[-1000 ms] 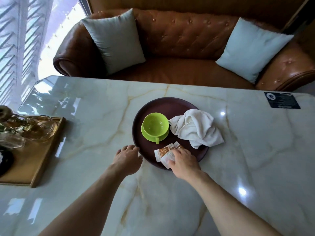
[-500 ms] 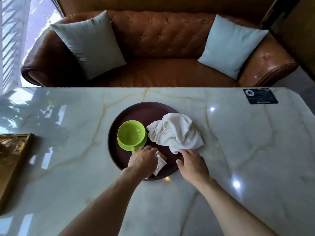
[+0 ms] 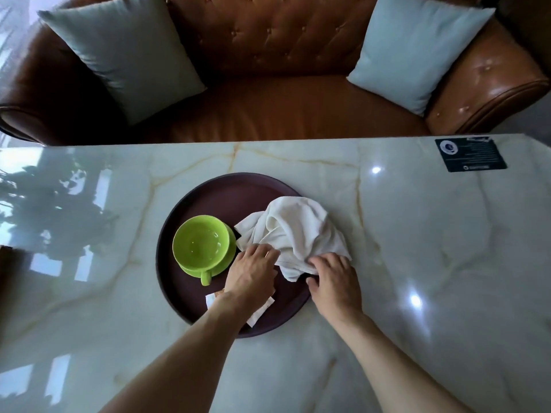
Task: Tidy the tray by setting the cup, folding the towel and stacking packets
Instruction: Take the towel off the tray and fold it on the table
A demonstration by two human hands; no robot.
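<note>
Left hand (image 3: 253, 274) has moved off the packets (image 3: 258, 312), now beneath its wrist; both hands, right hand (image 3: 335, 281) included, pinch the towel (image 3: 293, 231).

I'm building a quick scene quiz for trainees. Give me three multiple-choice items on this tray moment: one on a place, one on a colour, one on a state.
1. Where does the cup stand?
A. on the tray's left part
B. on the sofa
C. on the bare table

2. What colour is the cup?
A. white
B. lime green
C. red

3. How is the towel now?
A. folded square
B. crumpled
C. hanging off the table

Answers: 1 A, it sits on its saucer inside the dark tray. 2 B, cup and saucer are bright green. 3 B, it lies bunched with the left hand and right hand on its near edge.
</note>
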